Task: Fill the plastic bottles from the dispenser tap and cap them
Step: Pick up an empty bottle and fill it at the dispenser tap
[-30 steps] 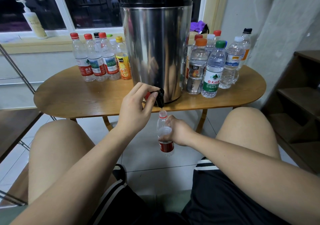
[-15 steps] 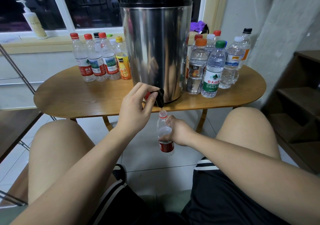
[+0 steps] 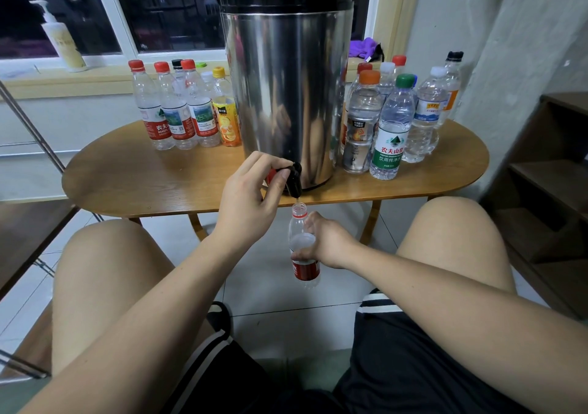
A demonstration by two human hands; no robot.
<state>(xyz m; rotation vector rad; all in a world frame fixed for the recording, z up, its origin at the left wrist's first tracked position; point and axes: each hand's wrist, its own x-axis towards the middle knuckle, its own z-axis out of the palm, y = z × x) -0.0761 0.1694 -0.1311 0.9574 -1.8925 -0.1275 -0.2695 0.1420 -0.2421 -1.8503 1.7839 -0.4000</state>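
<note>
We hold the bottle (image 3: 303,249) upright, mouth up beneath the tap (image 3: 294,180) — right grip (image 3: 331,244) wrapped round its middle, left grip (image 3: 249,198) pinching the tap.

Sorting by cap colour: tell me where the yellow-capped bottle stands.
In the head view, the yellow-capped bottle stands on the table left of the steel dispenser, rightmost of the left cluster.

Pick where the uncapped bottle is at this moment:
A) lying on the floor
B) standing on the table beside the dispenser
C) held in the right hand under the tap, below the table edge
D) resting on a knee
C: the right hand grips the red-labelled bottle with its open neck just beneath the tap, while the left hand pinches the tap's lever.
</note>
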